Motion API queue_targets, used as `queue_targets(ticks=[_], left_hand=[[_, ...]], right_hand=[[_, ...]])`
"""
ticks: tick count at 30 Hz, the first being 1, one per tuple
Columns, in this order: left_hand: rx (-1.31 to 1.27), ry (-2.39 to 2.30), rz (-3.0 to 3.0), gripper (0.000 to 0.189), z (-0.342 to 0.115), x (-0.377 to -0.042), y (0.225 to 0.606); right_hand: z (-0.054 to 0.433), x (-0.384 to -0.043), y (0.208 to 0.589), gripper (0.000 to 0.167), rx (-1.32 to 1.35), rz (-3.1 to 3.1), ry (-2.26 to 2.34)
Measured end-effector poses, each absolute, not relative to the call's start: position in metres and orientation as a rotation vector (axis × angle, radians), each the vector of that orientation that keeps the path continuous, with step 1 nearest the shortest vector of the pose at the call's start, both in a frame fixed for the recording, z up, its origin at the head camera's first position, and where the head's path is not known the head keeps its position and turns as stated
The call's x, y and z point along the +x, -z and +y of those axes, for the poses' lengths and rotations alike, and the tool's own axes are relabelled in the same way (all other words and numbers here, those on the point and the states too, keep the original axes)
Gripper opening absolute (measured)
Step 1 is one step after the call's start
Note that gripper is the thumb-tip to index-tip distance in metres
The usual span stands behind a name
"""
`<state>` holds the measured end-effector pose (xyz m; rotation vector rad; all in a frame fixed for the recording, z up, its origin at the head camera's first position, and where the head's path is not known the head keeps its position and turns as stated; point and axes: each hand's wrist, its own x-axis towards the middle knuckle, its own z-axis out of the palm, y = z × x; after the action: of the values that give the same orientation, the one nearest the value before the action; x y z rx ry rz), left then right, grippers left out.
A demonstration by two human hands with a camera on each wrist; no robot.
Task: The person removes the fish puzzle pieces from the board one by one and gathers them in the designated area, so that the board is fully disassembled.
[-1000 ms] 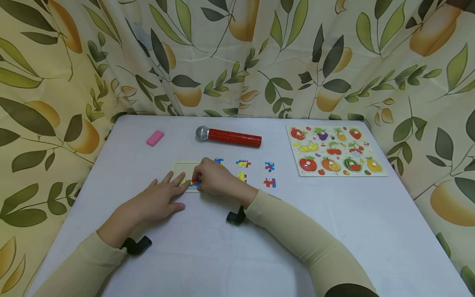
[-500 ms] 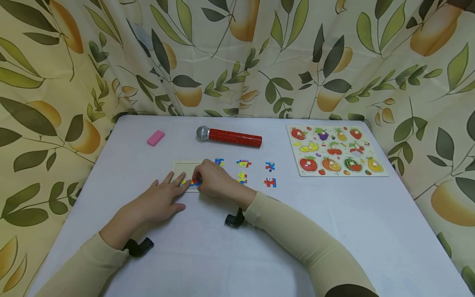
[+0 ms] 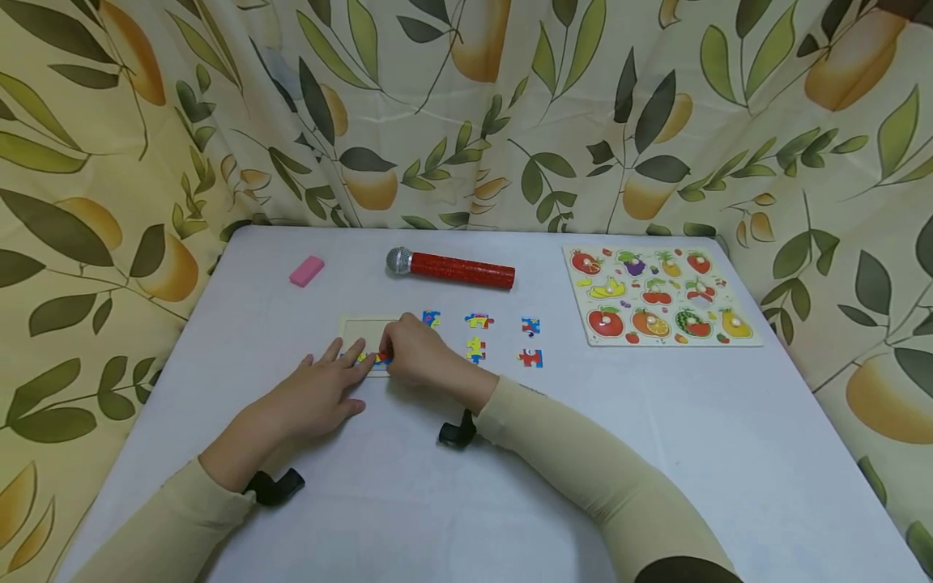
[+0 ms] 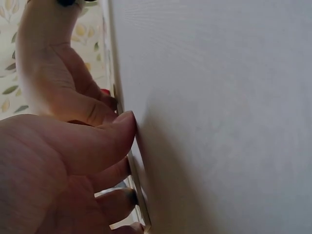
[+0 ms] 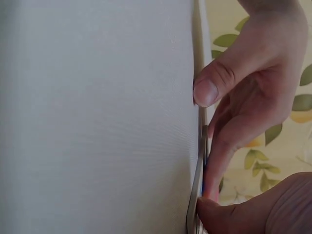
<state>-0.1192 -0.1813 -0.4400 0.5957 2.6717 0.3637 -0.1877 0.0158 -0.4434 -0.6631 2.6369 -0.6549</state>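
Note:
In the head view a small shallow puzzle tray [image 3: 364, 328] lies on the white table, with colourful jigsaw pieces along its near side. My left hand [image 3: 313, 397] rests on the tray's near left part, fingers spread over the pieces. At the tray's right side my right hand [image 3: 417, 350] has curled fingers and pinches a jigsaw piece [image 3: 385, 356], mostly hidden by the fingertips. Low and edge-on, the left wrist view shows the left thumb [image 4: 124, 129] over the cloth by the tray's edge. The right thumb [image 5: 209, 214] sits at the tray edge in the right wrist view.
Several loose jigsaw pieces [image 3: 530, 359] lie in rows right of the tray. A red microphone [image 3: 462, 270] lies behind them, a pink block [image 3: 307, 271] is at the back left, and a fruit puzzle board [image 3: 659, 297] lies at the back right. A leaf-print curtain [image 3: 466, 113] hangs behind.
The right hand has shifted very slightly left at the tray, its wrist a little lower. The left hand stays spread in nearly the same place.

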Motion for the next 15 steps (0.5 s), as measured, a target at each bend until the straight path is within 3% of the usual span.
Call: queue_targets(ticks=[15], left_hand=[[0.569, -0.358, 2.67, 0.071, -0.1776, -0.1164, 0.4377]], right_hand=[[0.0189, -0.1898, 0.4486, 0.022, -0.687, 2.665, 0.654]])
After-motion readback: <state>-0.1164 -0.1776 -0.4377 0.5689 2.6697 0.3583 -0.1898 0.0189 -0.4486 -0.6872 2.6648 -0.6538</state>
